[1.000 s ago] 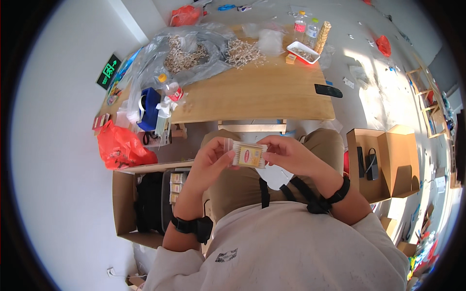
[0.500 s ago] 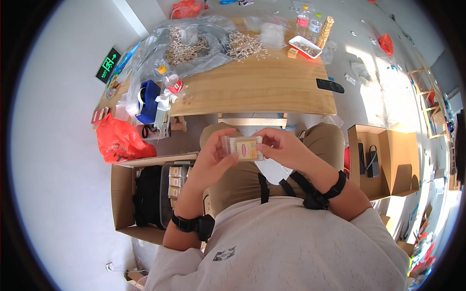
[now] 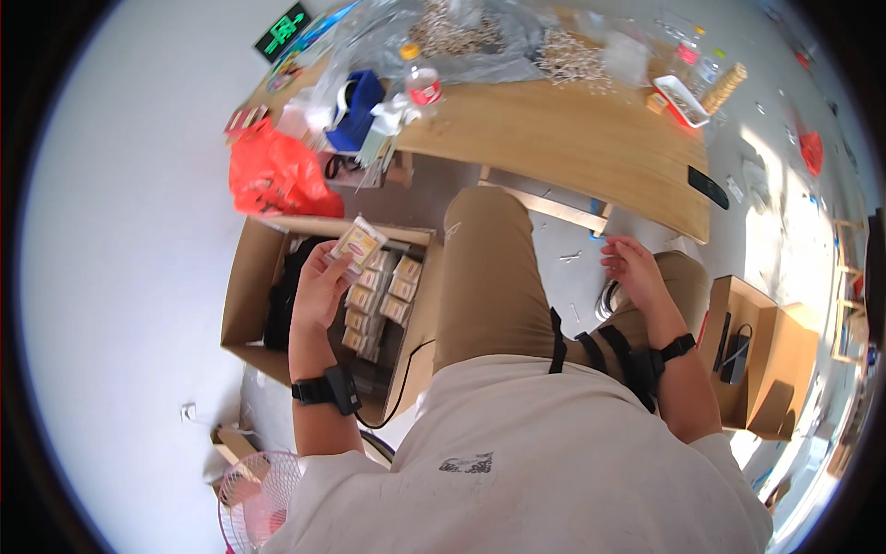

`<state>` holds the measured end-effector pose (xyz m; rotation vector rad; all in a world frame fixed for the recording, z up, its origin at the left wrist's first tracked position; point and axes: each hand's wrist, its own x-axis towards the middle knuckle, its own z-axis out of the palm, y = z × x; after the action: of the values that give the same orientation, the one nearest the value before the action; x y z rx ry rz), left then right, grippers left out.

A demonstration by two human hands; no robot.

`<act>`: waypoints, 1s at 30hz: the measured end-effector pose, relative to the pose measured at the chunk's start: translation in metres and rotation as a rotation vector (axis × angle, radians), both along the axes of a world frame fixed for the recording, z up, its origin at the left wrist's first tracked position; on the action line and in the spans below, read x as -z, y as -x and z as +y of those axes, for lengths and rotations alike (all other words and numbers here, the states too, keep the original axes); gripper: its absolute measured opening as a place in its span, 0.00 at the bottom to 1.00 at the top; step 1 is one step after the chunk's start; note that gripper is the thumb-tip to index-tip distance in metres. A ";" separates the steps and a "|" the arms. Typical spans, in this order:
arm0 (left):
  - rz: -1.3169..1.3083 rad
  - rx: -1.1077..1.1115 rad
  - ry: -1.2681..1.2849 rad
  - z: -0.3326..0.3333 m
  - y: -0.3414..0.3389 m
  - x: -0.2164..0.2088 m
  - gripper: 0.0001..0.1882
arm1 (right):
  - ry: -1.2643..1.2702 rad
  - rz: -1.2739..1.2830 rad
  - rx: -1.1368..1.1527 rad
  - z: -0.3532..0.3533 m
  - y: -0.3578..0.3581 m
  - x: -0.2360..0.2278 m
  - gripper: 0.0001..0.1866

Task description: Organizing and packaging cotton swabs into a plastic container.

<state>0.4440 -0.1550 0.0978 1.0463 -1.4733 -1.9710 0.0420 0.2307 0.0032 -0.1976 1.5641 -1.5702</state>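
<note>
My left hand (image 3: 320, 288) grips a small clear packet of cotton swabs (image 3: 359, 244) with a yellow label, holding it over the open cardboard box (image 3: 242, 305) on my left. Inside that box, a dark grey bin (image 3: 399, 343) holds rows of similar swab packets (image 3: 363, 300), and black cloth (image 3: 281, 294) lies beside them. My right hand (image 3: 633, 268) hangs in the air above my right knee with its fingers apart and nothing in them.
Ahead is a wooden table (image 3: 517, 129) with heaps of loose swabs (image 3: 570, 57), a blue tape dispenser (image 3: 355, 111), a bottle (image 3: 423, 81) and a phone (image 3: 708, 187). A red bag (image 3: 277, 171) is behind the box; another cardboard box (image 3: 773, 369) stands at right.
The swab packet has gone from between both hands to the left, over the box, in my left hand alone. My right hand has let go and moved right. The view has turned left.
</note>
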 end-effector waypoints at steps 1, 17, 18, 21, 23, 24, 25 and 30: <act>-0.009 -0.026 -0.003 -0.004 -0.015 0.008 0.15 | -0.053 -0.016 0.062 0.000 0.002 0.009 0.14; -0.547 -0.178 -0.435 0.018 -0.118 0.174 0.19 | -0.132 -0.026 0.036 0.007 0.013 0.038 0.11; -0.595 -0.154 -0.449 0.019 -0.119 0.176 0.19 | -0.135 -0.023 0.033 0.007 0.012 0.038 0.11; -0.789 -0.003 -0.472 0.024 -0.120 0.180 0.20 | -0.148 -0.007 -0.001 0.006 0.009 0.035 0.12; -0.804 -0.009 -0.455 0.026 -0.120 0.184 0.23 | -0.191 -0.004 0.007 0.004 0.007 0.033 0.12; -0.821 -0.015 -0.437 0.027 -0.122 0.190 0.25 | -0.194 -0.003 0.004 0.003 0.007 0.033 0.12; -0.820 -0.017 -0.441 0.027 -0.126 0.195 0.25 | -0.198 0.000 0.002 0.003 0.007 0.033 0.12; -0.840 0.053 -0.295 0.024 -0.138 0.227 0.30 | -0.204 0.007 -0.006 0.001 0.007 0.037 0.11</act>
<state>0.5822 -0.1314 -0.1295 2.1680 -1.6081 -1.9063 0.0354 0.2318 -0.0334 -0.0946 1.7142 -1.3952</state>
